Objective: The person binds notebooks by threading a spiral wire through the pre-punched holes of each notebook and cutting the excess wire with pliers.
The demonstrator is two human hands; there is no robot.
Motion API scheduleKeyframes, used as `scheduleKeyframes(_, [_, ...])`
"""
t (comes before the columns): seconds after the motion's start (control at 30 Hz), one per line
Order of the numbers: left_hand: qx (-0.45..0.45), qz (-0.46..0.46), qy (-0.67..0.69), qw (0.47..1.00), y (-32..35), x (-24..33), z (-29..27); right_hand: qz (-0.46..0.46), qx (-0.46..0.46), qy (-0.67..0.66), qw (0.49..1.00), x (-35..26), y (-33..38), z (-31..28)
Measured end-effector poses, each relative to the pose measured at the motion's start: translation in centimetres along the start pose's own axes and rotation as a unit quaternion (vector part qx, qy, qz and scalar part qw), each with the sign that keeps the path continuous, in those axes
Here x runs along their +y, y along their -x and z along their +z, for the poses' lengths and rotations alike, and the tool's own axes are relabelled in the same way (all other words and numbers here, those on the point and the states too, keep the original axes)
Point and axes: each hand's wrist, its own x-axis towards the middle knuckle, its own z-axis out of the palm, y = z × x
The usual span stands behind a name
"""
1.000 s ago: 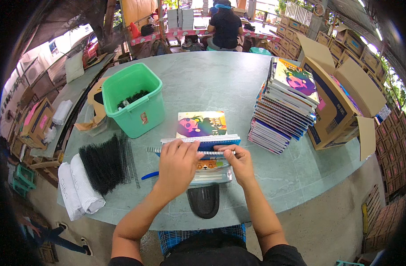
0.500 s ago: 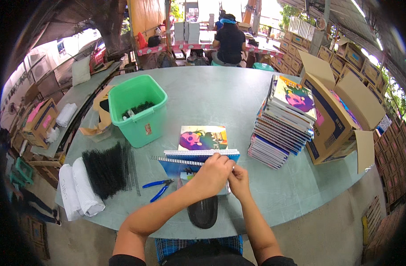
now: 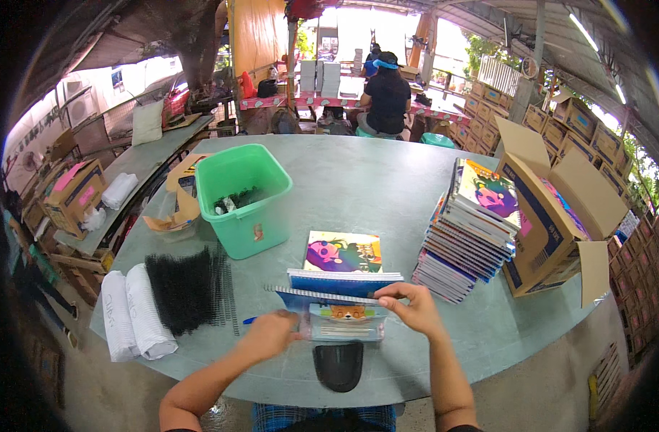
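A blue spiral notebook (image 3: 329,297) stands in front of me, a white coil along its top edge and a small animal face on its front. My right hand (image 3: 410,308) pinches the right end of that coiled edge. My left hand (image 3: 266,335) is lower left, over a pair of blue-handled pliers (image 3: 249,320), of which only a handle tip shows; its fingers are blurred and partly hidden. Just behind stands another coil-bound notebook (image 3: 344,277), and beyond it lies one with a colourful cover (image 3: 344,250). A black rounded object (image 3: 338,369) sits nearest me.
At left, a green bin (image 3: 254,234) with black pieces inside stands behind a heap of black plastic coils (image 3: 185,288) and white wrapped rolls (image 3: 148,317). At right are a notebook stack (image 3: 466,230) and an open carton (image 3: 545,223). A person (image 3: 387,101) sits far off.
My left hand has left the right end of the coil and moved left and down to the pliers. My right hand has risen to the notebook's upper right corner. The view has shifted slightly.
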Motion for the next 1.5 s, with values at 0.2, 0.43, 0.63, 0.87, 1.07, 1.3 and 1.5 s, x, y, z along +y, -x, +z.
scheduleKeyframes(0.2, [-0.011,-0.075,-0.003,0.997,2.9,-4.1,2.1,-0.109,-0.055,0.273,0.954,-7.0,-5.9,8.6])
scheduleKeyframes(0.43, [0.078,-0.252,0.189,0.946,4.5,-6.7,4.0,-0.016,-0.153,0.118,0.981,-4.7,-11.7,11.8])
scheduleKeyframes(0.63, [0.071,-0.201,0.501,0.839,2.5,-0.7,-4.4,0.028,-0.181,0.021,0.983,-6.0,-11.6,11.4])
scheduleKeyframes(0.87, [0.115,-0.193,0.444,0.867,0.8,-0.3,-3.9,-0.023,-0.182,0.051,0.982,-5.7,-11.2,10.9])
scheduleKeyframes(1.07, [0.121,-0.177,0.377,0.901,0.5,0.3,-4.5,-0.043,-0.207,0.034,0.977,-5.2,-11.1,11.1])
scheduleKeyframes(1.3, [0.135,-0.146,0.247,0.948,0.7,0.5,-4.9,-0.058,-0.218,0.036,0.973,-5.5,-10.9,10.7])
scheduleKeyframes(1.5, [0.157,-0.173,0.371,0.899,1.1,0.3,-4.4,-0.036,-0.210,0.037,0.976,-5.5,-11.0,10.9])
